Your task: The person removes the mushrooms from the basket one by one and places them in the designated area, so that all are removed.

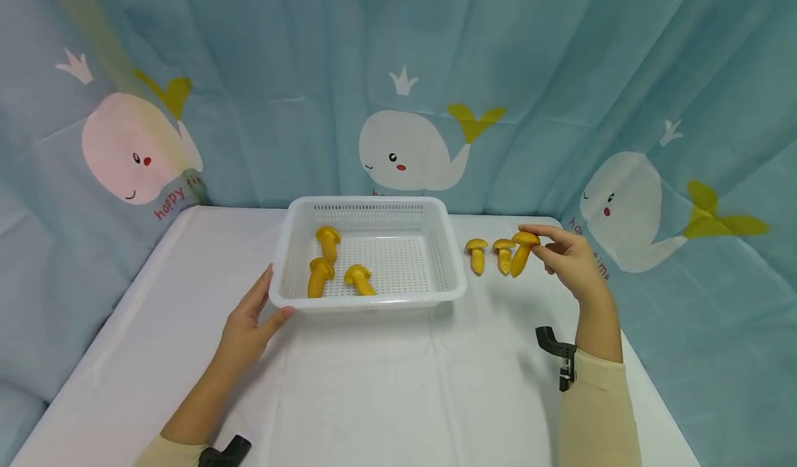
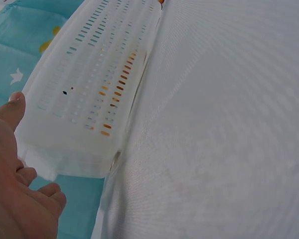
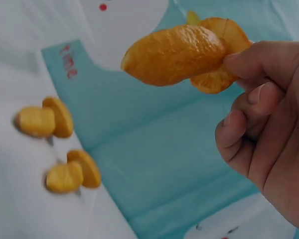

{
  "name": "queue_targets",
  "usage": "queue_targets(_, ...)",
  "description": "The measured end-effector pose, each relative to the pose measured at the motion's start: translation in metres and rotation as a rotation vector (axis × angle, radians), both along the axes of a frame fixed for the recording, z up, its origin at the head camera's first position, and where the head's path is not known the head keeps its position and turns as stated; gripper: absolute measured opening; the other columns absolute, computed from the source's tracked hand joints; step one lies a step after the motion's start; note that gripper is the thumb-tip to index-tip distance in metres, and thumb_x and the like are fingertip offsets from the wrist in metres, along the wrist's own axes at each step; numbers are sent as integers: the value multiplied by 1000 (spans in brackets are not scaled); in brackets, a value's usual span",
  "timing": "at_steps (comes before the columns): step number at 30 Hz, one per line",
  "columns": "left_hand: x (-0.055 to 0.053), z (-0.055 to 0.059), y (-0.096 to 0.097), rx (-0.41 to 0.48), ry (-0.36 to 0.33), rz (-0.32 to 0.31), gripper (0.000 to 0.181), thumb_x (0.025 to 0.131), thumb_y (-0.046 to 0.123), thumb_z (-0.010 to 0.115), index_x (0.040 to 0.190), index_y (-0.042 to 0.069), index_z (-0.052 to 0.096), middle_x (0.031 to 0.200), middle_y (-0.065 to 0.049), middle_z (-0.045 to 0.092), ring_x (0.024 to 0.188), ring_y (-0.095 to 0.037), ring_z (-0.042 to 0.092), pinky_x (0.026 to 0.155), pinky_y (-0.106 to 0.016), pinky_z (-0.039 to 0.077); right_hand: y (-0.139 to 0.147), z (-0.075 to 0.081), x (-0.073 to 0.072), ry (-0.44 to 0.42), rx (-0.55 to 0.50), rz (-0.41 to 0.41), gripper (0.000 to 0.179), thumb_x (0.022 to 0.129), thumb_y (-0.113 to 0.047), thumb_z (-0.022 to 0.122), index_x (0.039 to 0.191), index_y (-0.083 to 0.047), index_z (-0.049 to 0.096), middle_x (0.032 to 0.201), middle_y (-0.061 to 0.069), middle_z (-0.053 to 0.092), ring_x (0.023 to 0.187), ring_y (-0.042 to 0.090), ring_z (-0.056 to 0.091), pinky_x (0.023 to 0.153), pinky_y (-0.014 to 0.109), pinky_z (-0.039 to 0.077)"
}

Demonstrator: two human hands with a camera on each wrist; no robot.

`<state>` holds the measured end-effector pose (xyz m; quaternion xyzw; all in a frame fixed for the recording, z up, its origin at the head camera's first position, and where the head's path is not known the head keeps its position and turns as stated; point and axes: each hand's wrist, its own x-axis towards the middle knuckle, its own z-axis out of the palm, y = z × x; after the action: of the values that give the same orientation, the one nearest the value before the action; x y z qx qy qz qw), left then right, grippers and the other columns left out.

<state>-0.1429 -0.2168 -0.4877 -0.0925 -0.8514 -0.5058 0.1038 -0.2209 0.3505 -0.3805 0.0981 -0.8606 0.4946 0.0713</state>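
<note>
The grip of the right hand [image 1: 569,259] is clamped on a yellow mushroom [image 1: 520,259], thumb and fingers pinching it at the cap. Seen from the head, with twelve o'clock at the far side, the mushroom is near the bench's [image 1: 367,384] two o'clock corner, its stem pointing to about seven; the right wrist view shows it raised off the surface. At nine o'clock from it, a second mushroom [image 1: 504,256] lies just beside, and a third [image 1: 476,256] slightly farther along. Further out at nine sits a white plastic basket [image 1: 373,304] with three more mushrooms inside: one [image 1: 328,243] toward the basket's ten o'clock, one [image 1: 319,279] toward eight and one [image 1: 360,280] toward seven. The left hand [image 1: 249,325] rests against the basket's eight o'clock corner, thumb and forefinger spread apart around it. A white cloth covers the bench; beyond it, at twelve o'clock, hangs a blue curtain [image 1: 299,100] printed with whales.
</note>
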Motion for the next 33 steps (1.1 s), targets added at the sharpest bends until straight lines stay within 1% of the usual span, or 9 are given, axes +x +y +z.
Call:
queue_targets(5, 0, -1, -1, 0, -10, 1, 92, 93, 16, 78, 164, 33, 21, 170, 6, 22, 154, -27, 29, 106, -3, 31, 23, -12, -3, -80, 65, -61, 35, 102, -19, 65, 137, -20, 67, 118, -4, 68, 56, 21, 46, 47, 32, 35)
queue_targets(9, 0, -1, -2, -7, -22, 12, 92, 93, 18, 77, 164, 33, 21, 170, 7, 22, 154, -28, 29, 106, -3, 31, 41, -18, -9, -145, 110, -67, 35, 103, -21, 65, 138, -21, 67, 124, -2, 67, 58, 21, 46, 50, 32, 37)
queue_targets(13, 0, 0, -2, -21, -25, 25, 91, 93, 20, 78, 164, 33, 22, 170, 6, 23, 153, -29, 30, 107, -6, 31, 53, -19, -19, -204, 154, -83, 33, 103, -23, 63, 136, -25, 67, 128, 0, 64, 61, 22, 47, 55, 31, 40)
queue_targets(18, 0, 1, -1, -35, -30, 29, 91, 93, 21, 78, 163, 35, 22, 169, 8, 24, 153, -29, 31, 111, -13, 33, 63, -21, -37, -250, 213, -58, 33, 104, -17, 60, 136, -23, 66, 133, 4, 64, 63, 28, 47, 58, 30, 42)
queue_targets(21, 0, 2, 0, -35, -29, 25, 91, 93, 21, 78, 163, 36, 22, 169, 8, 24, 153, -29, 31, 112, -16, 34, 68, -24, -52, -271, 262, -40, 34, 105, -15, 59, 137, -24, 66, 134, 7, 64, 61, 27, 47, 56, 30, 40)
queue_targets(24, 1, 2, 0, -39, -20, 28, 91, 93, 21, 78, 163, 36, 22, 169, 7, 24, 153, -29, 32, 111, -14, 33, 71, -28, -66, -296, 294, -34, 36, 105, -15, 58, 139, -25, 65, 137, 8, 62, 59, 25, 46, 54, 31, 37)
queue_targets(28, 1, 2, -1, -34, -16, 29, 92, 92, 19, 78, 163, 35, 22, 169, 6, 25, 153, -30, 32, 108, -7, 31, 76, -37, -83, -330, 315, -43, 36, 105, -17, 59, 140, -25, 64, 139, 8, 60, 59, 26, 47, 54, 33, 36)
queue_targets(29, 1, 1, -1, -30, -13, 26, 92, 92, 18, 78, 163, 34, 23, 169, 5, 25, 153, -31, 31, 108, -6, 31, 78, -40, -87, -335, 314, -43, 36, 105, -16, 59, 139, -24, 64, 139, 7, 59, 59, 27, 47, 54, 32, 37)
queue_targets(33, 1, 1, 0, -26, -9, 20, 91, 93, 17, 78, 164, 34, 23, 170, 4, 24, 153, -31, 31, 108, -7, 32, 81, -50, -99, -348, 300, -32, 34, 105, -14, 58, 138, -18, 65, 141, 11, 57, 62, 42, 46, 57, 36, 42)
